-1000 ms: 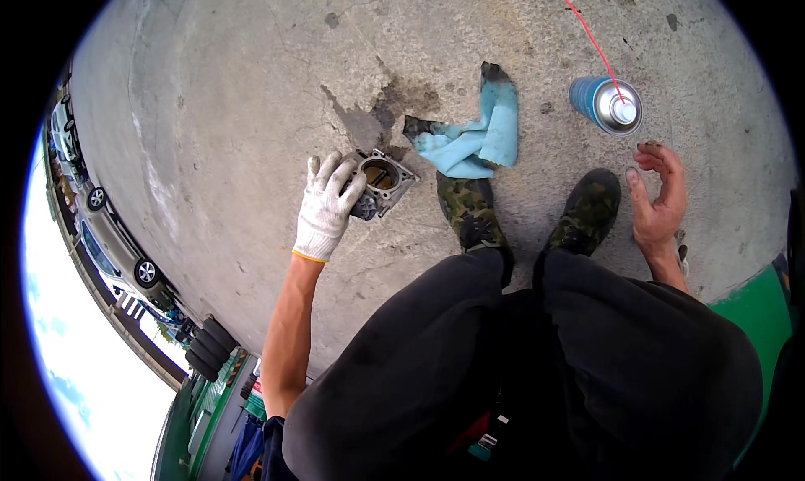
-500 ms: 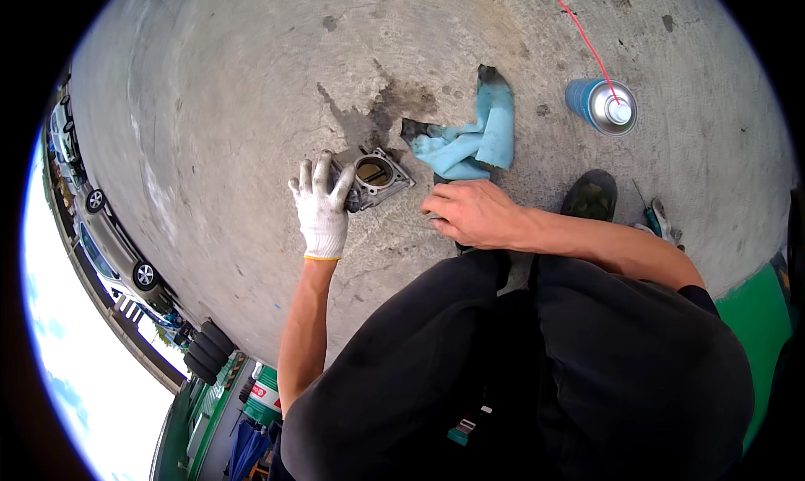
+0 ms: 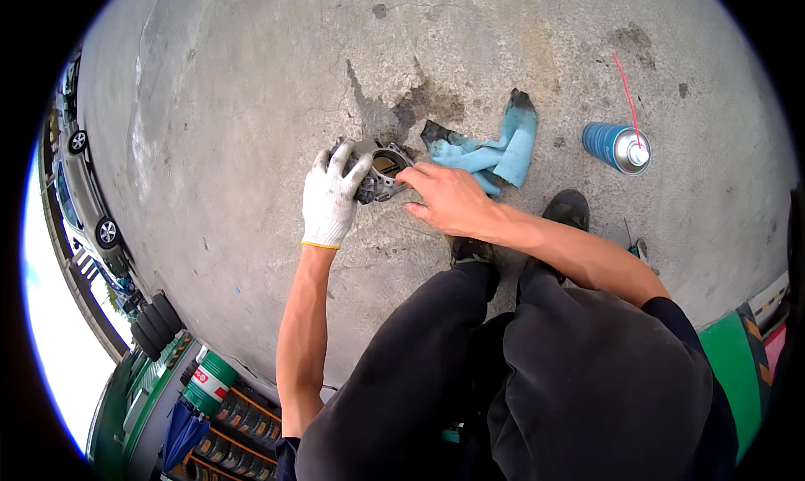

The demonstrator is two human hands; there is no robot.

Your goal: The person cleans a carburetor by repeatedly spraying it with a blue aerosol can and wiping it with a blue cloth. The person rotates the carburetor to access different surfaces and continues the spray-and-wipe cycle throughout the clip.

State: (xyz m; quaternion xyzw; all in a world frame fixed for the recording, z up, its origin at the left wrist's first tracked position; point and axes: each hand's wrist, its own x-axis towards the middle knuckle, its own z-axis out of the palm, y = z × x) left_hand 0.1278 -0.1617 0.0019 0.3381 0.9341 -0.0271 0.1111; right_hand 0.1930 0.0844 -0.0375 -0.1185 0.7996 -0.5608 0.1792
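Note:
A grey metal engine part with a round bore lies on the concrete ground. My left hand, in a white work glove, grips the part's left side. My bare right hand reaches across my knees, its fingertips touching the part's right edge. A stained light-blue rag lies crumpled just right of the part, behind my right hand. Further right a blue spray can lies on its side with a thin red straw sticking up from its nozzle.
A dark oily stain marks the concrete behind the part. My black-trousered legs and shoes fill the lower middle. Parked cars, stacked tyres and a green-and-white drum line the left rim.
My right hand swung from beside the spray can across my knees to the metal part and now touches it. My left hand closed further around the part's left side.

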